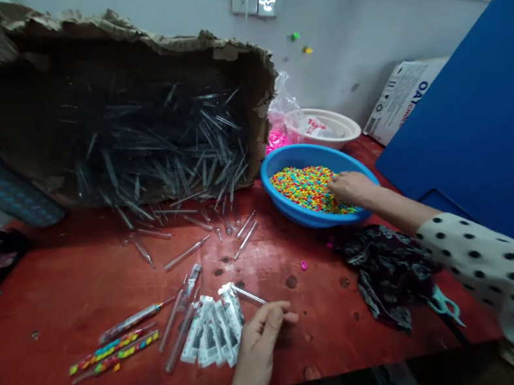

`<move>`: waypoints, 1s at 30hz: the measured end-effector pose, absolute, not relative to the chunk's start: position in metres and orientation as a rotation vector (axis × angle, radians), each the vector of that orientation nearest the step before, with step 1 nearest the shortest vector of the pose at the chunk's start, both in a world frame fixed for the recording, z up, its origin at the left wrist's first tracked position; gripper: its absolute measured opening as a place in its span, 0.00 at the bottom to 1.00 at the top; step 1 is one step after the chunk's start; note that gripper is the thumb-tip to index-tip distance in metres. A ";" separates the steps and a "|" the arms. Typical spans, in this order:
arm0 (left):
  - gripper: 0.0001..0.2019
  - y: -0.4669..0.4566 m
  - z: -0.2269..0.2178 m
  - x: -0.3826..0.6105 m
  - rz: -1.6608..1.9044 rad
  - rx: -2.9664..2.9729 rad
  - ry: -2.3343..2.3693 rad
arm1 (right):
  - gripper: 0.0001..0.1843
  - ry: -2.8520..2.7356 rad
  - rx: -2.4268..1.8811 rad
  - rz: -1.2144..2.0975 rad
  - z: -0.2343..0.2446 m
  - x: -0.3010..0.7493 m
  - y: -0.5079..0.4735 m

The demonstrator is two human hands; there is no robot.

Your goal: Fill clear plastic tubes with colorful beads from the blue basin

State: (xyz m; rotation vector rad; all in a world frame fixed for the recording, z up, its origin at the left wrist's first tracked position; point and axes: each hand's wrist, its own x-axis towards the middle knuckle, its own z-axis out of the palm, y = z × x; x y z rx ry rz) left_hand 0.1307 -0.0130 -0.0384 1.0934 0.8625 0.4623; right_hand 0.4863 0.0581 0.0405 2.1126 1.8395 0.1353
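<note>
The left hand (263, 332) pinches a clear tube (249, 294) in its fingers over the red surface (329, 319), and the right hand (352, 189) is in the blue bowl (283, 204) of bright beads (303, 185), maybe holding some, I can't tell.

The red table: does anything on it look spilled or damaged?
Yes: the cardboard box has a torn, ragged rim; clear tubes, seemingly spilled, lie strewn before its opening; and a lone pink piece lies in front of the blue basin.
</note>
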 end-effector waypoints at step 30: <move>0.27 -0.007 -0.023 0.153 0.615 0.986 0.711 | 0.19 2.141 2.537 -2.359 0.020 0.324 -0.017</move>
